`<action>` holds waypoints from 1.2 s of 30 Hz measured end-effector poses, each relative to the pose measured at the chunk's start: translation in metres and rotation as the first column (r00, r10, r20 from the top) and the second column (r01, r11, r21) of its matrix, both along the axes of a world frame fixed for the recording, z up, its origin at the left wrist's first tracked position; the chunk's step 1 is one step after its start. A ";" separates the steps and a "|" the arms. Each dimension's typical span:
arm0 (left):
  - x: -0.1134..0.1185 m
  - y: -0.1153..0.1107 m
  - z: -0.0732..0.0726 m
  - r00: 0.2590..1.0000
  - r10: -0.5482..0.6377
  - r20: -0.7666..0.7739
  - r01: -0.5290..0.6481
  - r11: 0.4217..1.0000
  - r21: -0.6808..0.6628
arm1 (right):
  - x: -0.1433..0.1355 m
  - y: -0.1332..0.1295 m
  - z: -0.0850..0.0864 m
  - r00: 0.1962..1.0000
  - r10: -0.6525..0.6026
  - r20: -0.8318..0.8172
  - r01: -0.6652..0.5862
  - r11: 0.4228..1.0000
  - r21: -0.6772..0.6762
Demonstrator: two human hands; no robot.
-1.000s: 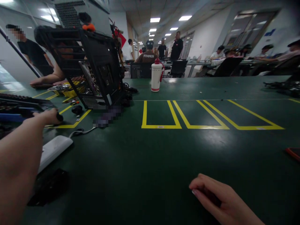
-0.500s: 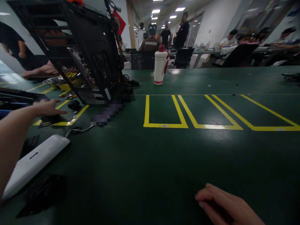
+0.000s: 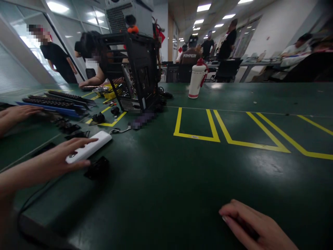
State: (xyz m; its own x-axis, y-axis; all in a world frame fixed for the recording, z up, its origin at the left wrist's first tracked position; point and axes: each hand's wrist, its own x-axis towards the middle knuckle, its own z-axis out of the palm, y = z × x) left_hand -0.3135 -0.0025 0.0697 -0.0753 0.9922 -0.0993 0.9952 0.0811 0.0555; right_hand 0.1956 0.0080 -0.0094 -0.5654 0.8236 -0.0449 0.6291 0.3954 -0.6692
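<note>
Covering part of the white power strip [image 3: 101, 141] at left, the spread left hand [image 3: 63, 155] should touch lightly; right hand [image 3: 256, 222] curled, whether gripping I cannot tell.

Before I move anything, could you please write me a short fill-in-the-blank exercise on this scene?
The left hand is over the ____ power strip.
The bottle has a ____ lid.
The tape outlines on the table are ____.
The brown shirt in the background reads ____.
Missing words: white; red; yellow; PUMPKIN.
</note>
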 end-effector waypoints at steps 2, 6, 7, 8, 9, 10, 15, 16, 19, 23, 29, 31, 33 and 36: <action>0.022 -0.025 -0.011 0.997 -0.025 -0.075 0.029 0.999 0.040 | -0.003 -0.003 0.005 1.000 0.001 0.015 -0.001 1.000 0.003; 0.051 -0.034 -0.029 0.988 -0.154 0.011 0.153 0.987 0.054 | -0.007 -0.010 0.015 0.999 0.002 0.043 -0.003 1.000 0.028; 0.054 -0.032 -0.032 0.985 -0.168 0.044 0.165 0.985 0.059 | -0.007 -0.011 0.017 0.999 0.004 0.046 -0.006 0.999 0.036; 0.057 -0.029 -0.034 0.982 -0.174 0.067 0.170 0.983 0.070 | -0.007 -0.013 0.018 0.999 0.008 0.046 -0.010 0.999 0.047; 0.061 -0.027 -0.036 0.981 -0.177 0.083 0.170 0.982 0.081 | -0.007 -0.014 0.019 0.999 0.013 0.042 -0.016 0.998 0.060; 0.068 -0.026 -0.037 0.979 -0.182 0.094 0.174 0.981 0.088 | -0.006 -0.015 0.020 0.999 0.019 0.035 -0.022 0.997 0.076; 0.149 -0.023 -0.041 0.932 -0.340 0.127 0.326 0.938 0.120 | -0.008 -0.020 0.020 0.998 0.063 -0.017 -0.060 0.986 0.158; 0.174 -0.020 -0.043 0.908 -0.400 0.128 0.383 0.913 0.139 | -0.010 -0.020 0.019 0.997 0.067 -0.035 -0.060 0.983 0.173; 0.248 -0.009 -0.047 0.820 -0.559 0.125 0.527 0.822 0.217 | -0.017 -0.020 0.018 0.993 0.043 -0.108 -0.020 0.978 0.207; 0.317 0.007 -0.055 0.749 -0.645 0.151 0.602 0.758 0.251 | -0.016 -0.010 0.011 0.949 -0.086 -0.304 0.114 0.991 0.076; 0.334 0.018 -0.061 0.659 -0.648 0.383 0.557 0.762 0.331 | -0.005 0.007 -0.002 0.860 -0.219 -0.461 0.173 0.975 -0.139; 0.329 0.020 -0.061 0.603 -0.655 0.455 0.569 0.753 0.331 | -0.004 0.009 -0.002 0.859 -0.208 -0.468 0.146 0.975 -0.166; 0.324 0.022 -0.062 0.550 -0.657 0.515 0.590 0.743 0.317 | -0.004 0.009 0.000 0.859 -0.189 -0.477 0.113 0.977 -0.183; 0.319 0.025 -0.064 0.526 -0.633 0.568 0.595 0.751 0.285 | -0.004 0.006 0.004 0.856 -0.166 -0.490 0.082 0.979 -0.189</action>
